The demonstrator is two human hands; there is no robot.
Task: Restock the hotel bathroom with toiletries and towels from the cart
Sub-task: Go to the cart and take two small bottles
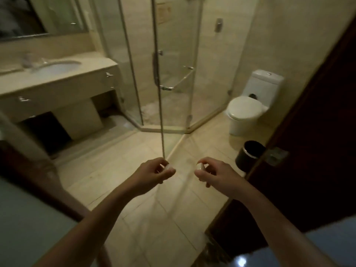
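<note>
- Head view: the left hand (154,172) reaches out in front of the glass shower (177,78), just below the foot of its nearest upright glass edge. Its fingers curl in and pinch the left white toiletry (170,167), a small pale thing that shows only at the fingertips, on the side toward the other hand. What kind of thing it is cannot be told.
- The right hand (216,175) is held out level with the left, in front of the shower's right-hand part. Thumb and forefinger close round the right white toiletry (201,166), whose pale end pokes out toward the left hand.
- The two toiletries are apart, with bare tiled floor (154,212) showing between them. Neither touches the shower.
- Left of the shower runs the desk (63,81), its end meeting the glass, with a sink (55,67) set in it and a mirror (23,16) above.
- Right of the shower stands a white toilet (248,108), lid down. A black bin (250,153) sits nearer than the toilet, beside a dark wooden door (317,122).
</note>
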